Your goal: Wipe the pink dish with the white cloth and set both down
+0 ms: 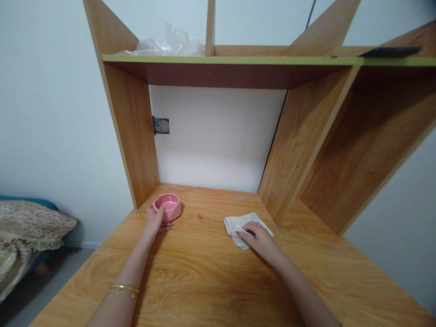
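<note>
Left hand (154, 221) grips pink bowl (173, 210) at its near-left side, thumb over rim, fingers along the near wall; finger contact partly hidden, can't tell if the base is fully down. Bowl sits by the back-left corner of the wooden surface (200, 277), just in front of its back edge. Right hand (261, 239) has thumb and fingers closed on a bunched fold of white cloth (239, 221); palm side hidden, part of cloth under the hand. Cloth lies flat-ish, farther from the back edge than the bowl, beside the foot of the upright panel (301, 147). Surface's near edge out of frame. Dark flat item (391, 52) on upper shelf (252, 60): unclear.
</note>
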Demonstrator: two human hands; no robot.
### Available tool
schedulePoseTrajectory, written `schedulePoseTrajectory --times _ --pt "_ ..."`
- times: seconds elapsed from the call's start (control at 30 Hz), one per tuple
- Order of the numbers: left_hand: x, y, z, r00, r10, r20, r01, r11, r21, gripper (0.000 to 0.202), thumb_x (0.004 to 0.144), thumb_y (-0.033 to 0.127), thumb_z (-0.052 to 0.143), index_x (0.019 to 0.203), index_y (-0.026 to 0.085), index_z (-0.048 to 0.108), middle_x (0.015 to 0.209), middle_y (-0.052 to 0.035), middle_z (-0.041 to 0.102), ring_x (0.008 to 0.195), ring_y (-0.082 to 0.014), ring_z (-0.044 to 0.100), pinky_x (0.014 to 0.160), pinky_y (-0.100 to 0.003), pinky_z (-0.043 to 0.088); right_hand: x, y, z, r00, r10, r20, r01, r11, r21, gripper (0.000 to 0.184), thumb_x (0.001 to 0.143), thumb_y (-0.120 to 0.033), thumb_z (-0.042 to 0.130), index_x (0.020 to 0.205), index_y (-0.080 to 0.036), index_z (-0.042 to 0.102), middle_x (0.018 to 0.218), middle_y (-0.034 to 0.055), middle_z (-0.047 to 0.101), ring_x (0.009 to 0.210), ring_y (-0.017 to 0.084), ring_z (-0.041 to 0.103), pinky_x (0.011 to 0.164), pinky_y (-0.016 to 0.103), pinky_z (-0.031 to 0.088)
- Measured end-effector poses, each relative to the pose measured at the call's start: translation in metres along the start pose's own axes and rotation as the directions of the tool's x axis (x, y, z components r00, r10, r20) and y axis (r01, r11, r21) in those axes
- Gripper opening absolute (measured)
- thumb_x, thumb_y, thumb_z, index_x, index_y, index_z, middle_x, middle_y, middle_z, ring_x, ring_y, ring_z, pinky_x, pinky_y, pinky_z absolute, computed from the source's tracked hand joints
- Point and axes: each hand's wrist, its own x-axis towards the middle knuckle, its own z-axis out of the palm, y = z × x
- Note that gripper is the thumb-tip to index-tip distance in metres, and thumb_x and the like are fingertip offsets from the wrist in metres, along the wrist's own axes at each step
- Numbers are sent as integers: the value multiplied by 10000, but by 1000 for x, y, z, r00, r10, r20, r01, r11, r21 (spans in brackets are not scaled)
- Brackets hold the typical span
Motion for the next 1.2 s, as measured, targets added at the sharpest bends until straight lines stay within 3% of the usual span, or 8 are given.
schedulePoseTrajectory --times 0.17,0.37,0.5,0.63,0.87,1.07,1.13,1.2 --pt "0 1 2 1000 -21 16 22 999 -46 479 829 252 427 1219 192 155 864 -126 589 387 -136 588 366 -274 511 -1 5 4 999 -39 -14 38 996 -78 107 697 -242 566 769 -186 621 816 51 623 823 207 530 741 300 388" --pt "-21 5 16 985 14 172 12 989 -146 468 802 239 449 1184 248 179 820 -57 578 430 -113 598 442 -282 535 0 5 2 991 -42 -130 33 997 -70 175 788 -276 445 747 -188 590 777 63 607 792 217 526 718 321 398" --pt "-42 3 30 879 64 473 83 955 -284 511 769 294 455 1197 262 179 751 -18 566 436 -107 593 433 -235 513 -1 -3 -1 956 -38 -290 52 998 40 177 808 -291 418 819 -188 562 814 63 595 809 212 525 728 322 401" --pt "-58 -2 43 790 47 612 116 968 -225 583 697 281 464 1216 266 198 642 33 546 361 -70 531 363 -152 438 -3 -13 -1 920 -51 -388 102 988 112 173 817 -301 416 858 -194 546 841 61 577 830 210 518 747 327 402" --pt "-68 -16 57 752 148 642 -175 984 -21 544 690 319 466 1202 211 316 580 32 580 260 -37 396 263 -112 293 -6 -32 3 932 -67 -355 141 972 187 178 827 -297 393 895 -208 531 886 62 523 869 202 497 782 330 408" --pt "-69 -23 61 724 202 660 -290 957 25 519 759 383 454 1229 206 322 472 69 528 264 -57 383 280 -132 289 -8 -45 10 953 -123 -276 167 976 141 190 801 -276 433 897 -218 587 927 69 516 897 215 489 803 344 399" --pt "-70 -22 62 714 282 641 -356 934 -15 500 763 374 481 1213 195 358 558 36 582 384 -93 503 379 -179 404 -9 -47 13 953 -119 -277 154 982 109 181 781 -298 473 884 -224 603 958 70 513 906 222 483 815 359 391" --pt "-72 -21 64 690 406 599 -451 889 -82 473 740 339 539 1169 182 419 843 -41 638 698 -150 607 632 -255 486 -8 -46 16 953 -109 -282 141 986 94 183 760 -338 513 862 -222 611 989 74 503 925 230 473 830 374 380"
